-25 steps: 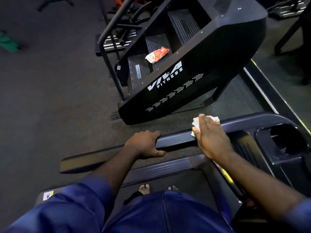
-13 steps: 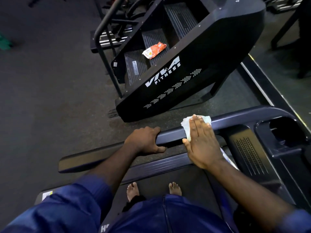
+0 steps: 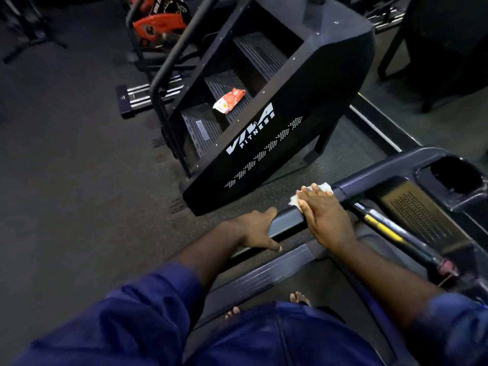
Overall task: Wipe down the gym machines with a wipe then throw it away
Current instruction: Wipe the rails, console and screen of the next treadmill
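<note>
The black stair climber [image 3: 264, 143] is standing on the dark floor [image 3: 66, 180] ahead, apart from the treadmill [image 3: 264, 273] on which the person is standing barefoot. The treadmill's console [image 3: 412, 207], with its cup holder [image 3: 456, 175], is sitting at the right. The left handrail [image 3: 289, 219] is running from the console's corner back toward the person, and this is the part being wiped.

The left hand [image 3: 250, 229] is gripping the handrail, fingers curled over its top and thumb below, and seems to be steadying the body. Just beside it, on the console side, the right hand [image 3: 326, 220] is lying flat with straight fingers held together, pressing the white wipe [image 3: 322, 186] onto the rail. The wipe is showing beyond the fingertips and at the palm's left edge. An orange wipe packet [image 3: 229, 100] is lying on the stair climber's middle step.

The step in hand is, as I read it, stroking along the rail. To do it well, the palm should be pressing evenly, and the wipe should be wrapping over the rail's sides, not only its crown. The left hand will need shifting so the patch beneath it is not missed.
</note>
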`<state>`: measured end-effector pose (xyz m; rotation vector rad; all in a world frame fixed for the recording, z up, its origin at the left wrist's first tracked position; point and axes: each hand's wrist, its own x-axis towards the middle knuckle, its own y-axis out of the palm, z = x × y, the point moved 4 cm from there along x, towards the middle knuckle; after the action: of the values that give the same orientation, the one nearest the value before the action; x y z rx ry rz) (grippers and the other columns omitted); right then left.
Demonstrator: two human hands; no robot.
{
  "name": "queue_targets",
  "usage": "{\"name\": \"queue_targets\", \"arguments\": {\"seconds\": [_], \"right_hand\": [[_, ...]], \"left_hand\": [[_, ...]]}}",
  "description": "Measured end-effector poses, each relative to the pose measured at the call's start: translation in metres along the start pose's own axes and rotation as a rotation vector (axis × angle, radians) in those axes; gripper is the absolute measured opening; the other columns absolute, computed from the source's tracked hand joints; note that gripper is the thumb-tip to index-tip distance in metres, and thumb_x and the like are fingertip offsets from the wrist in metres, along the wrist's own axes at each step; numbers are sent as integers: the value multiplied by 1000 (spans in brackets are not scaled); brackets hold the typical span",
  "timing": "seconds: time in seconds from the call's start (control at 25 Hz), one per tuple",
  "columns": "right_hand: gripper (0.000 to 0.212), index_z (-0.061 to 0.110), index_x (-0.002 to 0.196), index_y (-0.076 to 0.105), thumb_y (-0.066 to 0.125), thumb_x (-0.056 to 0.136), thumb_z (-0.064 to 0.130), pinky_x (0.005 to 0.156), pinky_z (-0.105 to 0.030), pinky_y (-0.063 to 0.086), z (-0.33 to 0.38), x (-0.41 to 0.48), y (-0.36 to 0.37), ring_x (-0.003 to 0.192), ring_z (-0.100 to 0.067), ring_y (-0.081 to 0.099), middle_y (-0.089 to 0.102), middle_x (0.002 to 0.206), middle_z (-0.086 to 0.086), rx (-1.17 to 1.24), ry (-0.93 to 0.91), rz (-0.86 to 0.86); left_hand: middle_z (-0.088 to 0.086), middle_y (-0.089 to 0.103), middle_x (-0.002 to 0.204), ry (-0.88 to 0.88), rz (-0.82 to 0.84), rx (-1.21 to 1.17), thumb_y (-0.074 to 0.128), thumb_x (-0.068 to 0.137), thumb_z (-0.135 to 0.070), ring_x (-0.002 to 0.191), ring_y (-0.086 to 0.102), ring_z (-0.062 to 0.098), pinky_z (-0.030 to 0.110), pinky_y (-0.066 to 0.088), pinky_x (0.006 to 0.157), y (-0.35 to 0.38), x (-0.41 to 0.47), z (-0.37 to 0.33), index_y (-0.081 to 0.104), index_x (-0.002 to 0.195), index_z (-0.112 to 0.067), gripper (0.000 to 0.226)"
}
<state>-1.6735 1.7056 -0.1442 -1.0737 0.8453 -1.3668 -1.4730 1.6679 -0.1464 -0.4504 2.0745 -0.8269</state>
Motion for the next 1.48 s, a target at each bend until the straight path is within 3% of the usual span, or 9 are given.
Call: {"name": "queue_targets", "arguments": {"seconds": [0.12,0.28,0.44,0.64,0.84,1.0,1.08,1.28,1.48], "right_hand": [[54,17,148,57,26,112,42,127,-44,24,-17,-11,-3,149,-26,42,54,154,-4,-71,-95,64],[58,11,150,50,22,109,41,126,-52,25,-2,-6,1,151,-33,35,49,157,-11,-126,328,-34],[56,26,159,36,14,111,46,129,-47,16,25,-30,11,156,-21,23,38,164,2,-174,86,107],[69,10,145,53,13,104,49,124,-53,27,-17,3,-5,149,-32,36,52,152,-12,-186,302,75],[54,20,154,43,22,111,44,126,-46,24,31,-28,9,149,-25,35,47,153,-3,-139,-77,176],[62,8,146,51,18,109,46,123,-50,29,-37,2,-7,143,-34,42,56,145,-14,-211,113,119],[62,9,144,54,19,107,45,121,-52,30,-12,11,-1,141,-35,44,58,143,-15,-212,207,102],[57,26,160,33,19,110,48,128,-47,21,47,-32,9,154,-25,28,39,162,-2,-164,-162,239],[74,9,159,34,6,106,53,129,-49,18,0,2,-1,156,-30,24,38,164,-13,-198,254,185]], "left_hand": [[12,63,116,-14,-36,6,76,83,-63,98,63,32,43,56,83,14,-34,29,34,126,-25,71],[9,66,104,-30,-269,164,65,87,-66,90,66,33,40,49,70,26,-50,34,41,121,-22,61],[3,60,96,-38,-295,142,65,85,-66,82,58,28,38,44,69,22,-50,33,37,110,-26,54],[2,56,92,-76,-309,146,66,84,-67,79,54,29,37,42,69,20,-51,32,44,116,-25,58],[6,67,105,-80,-277,122,68,81,-66,91,66,31,43,56,78,20,-48,30,45,115,-27,56],[4,68,110,-125,-240,126,71,79,-66,93,67,29,45,59,83,20,-44,30,47,121,-29,61],[3,69,111,-139,-248,152,72,79,-67,95,67,29,43,58,82,20,-44,30,48,122,-29,62],[3,69,110,-160,-263,142,72,77,-69,95,67,28,41,57,83,20,-45,33,51,119,-30,61],[1,64,97,-152,-309,170,68,79,-70,82,63,26,40,56,74,16,-53,30,53,116,-27,58]]}}
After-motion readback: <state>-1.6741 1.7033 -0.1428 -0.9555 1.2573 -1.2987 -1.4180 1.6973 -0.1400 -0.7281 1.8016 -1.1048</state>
